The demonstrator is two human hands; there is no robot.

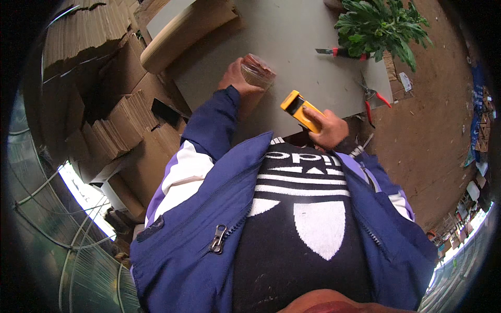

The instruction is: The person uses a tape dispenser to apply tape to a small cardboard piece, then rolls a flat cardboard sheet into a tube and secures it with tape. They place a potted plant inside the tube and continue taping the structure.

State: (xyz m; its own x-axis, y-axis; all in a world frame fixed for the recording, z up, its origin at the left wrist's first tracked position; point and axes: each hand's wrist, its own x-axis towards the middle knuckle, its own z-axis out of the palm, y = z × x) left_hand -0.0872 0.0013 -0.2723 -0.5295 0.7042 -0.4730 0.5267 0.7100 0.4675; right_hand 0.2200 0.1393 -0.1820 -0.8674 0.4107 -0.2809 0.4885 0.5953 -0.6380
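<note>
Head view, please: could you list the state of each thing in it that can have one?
Left hand: closed around the tape roll.
Tape roll: upright on the table, held.
Right hand: gripping the yellow tool.
Yellow tool: lifted, tilted.
Red-handled shears: lying open.
Utility knife: blade extended.

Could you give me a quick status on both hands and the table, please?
Left hand gripping tape roll on grey table. Right hand holding yellow tool. Cutter, pliers, plant beyond.

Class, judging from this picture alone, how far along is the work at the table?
Done: nothing visibly finished. In hand: left hand grips a tape roll, right hand a yellow tool. Left: the plant, knife and pruners lie untouched on the table.
</note>
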